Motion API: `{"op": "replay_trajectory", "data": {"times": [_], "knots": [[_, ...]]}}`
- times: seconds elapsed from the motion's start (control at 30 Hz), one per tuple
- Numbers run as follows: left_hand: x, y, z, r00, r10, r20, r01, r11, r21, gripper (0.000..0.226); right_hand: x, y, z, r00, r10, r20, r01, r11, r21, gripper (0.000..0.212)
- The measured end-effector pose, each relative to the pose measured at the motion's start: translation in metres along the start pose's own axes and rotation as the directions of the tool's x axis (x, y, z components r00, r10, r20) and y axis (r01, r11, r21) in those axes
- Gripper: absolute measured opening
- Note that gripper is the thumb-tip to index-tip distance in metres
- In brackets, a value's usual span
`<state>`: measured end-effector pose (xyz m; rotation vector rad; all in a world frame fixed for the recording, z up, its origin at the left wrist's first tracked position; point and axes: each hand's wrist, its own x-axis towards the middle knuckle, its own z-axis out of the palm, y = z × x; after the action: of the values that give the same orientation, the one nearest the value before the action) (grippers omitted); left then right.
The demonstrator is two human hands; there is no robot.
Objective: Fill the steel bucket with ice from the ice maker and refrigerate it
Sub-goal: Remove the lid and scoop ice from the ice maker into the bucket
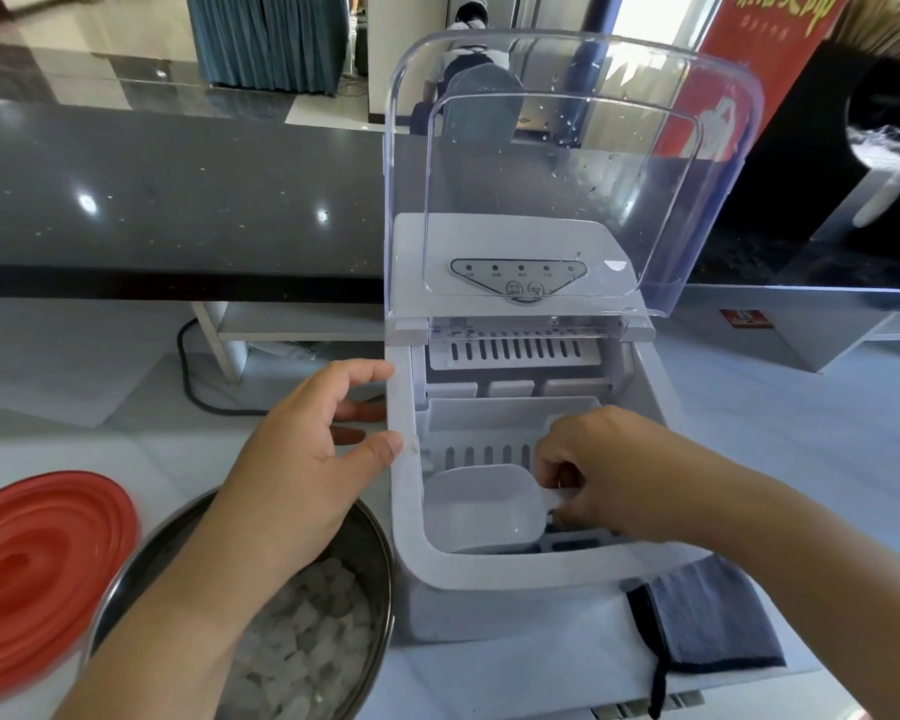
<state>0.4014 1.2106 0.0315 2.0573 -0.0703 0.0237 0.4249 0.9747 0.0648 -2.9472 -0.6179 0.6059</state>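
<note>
Scooping step, late stage. The ice maker [411,517] sat center-right of frame, its clear lid [567,163] tipped up and back. The right hand [598,470] was down inside the basket [489,423], with thumb and fingers pinched tight on the handle of the scoop [479,506]. The scoop bowl pointed left and looked empty. Little or no ice showed in the basket, and dark slots were visible at its floor.

The left hand [302,449] was half open at the ice maker's left wall. Its thumb tip was on the rim and its fingers loosely curved against the outer side, so it looked like bracing, not a real grip. It held nothing else.

The bucket [141,553] stood lower left, just beside the ice maker and partly under the left forearm. The ice [307,631] in it sat well up the wall, so filling was probably near done. A red lid [37,569] lay flat at the far lower left, beside the bucket and off it. A grey cloth [713,615] lay lower right, against the ice maker's base.

Next move: drag the scoop along the basket floor for any leftover ice and tip it left over the rim into the bucket. Or, if the basket is dry, drop the scoop and shut the clear lid. After that the bucket needs both hands to lift. No fridge was clearly identifiable in view.
</note>
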Motion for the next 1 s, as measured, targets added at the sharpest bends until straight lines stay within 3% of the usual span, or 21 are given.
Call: {"op": "replay_trajectory", "data": {"times": [0.1,0.23,0.67,1.0], "knots": [[-0.003,-0.003,-0.002,1.0,0.005,0.005,-0.005,1.0,0.017,0.043,-0.008,0.001,-0.007,0.997,0.041,-0.06,-0.038,0.998,0.048,0.03],[-0.01,-0.007,-0.006,0.999,0.038,0.013,-0.038,0.999,0.004,0.039,-0.019,-0.001,-0.018,0.99,0.112,-0.083,-0.092,0.973,0.214,0.025],[-0.037,-0.007,-0.029,0.995,0.099,-0.011,-0.1,0.981,-0.164,0.029,-0.048,-0.02,-0.029,0.96,0.235,-0.15,-0.168,0.918,0.36,0.012],[-0.053,-0.01,-0.06,0.984,0.133,-0.12,-0.156,0.966,-0.205,0.03,-0.071,-0.073,-0.031,0.869,0.191,-0.456,-0.042,0.948,0.317,0.011]]}}
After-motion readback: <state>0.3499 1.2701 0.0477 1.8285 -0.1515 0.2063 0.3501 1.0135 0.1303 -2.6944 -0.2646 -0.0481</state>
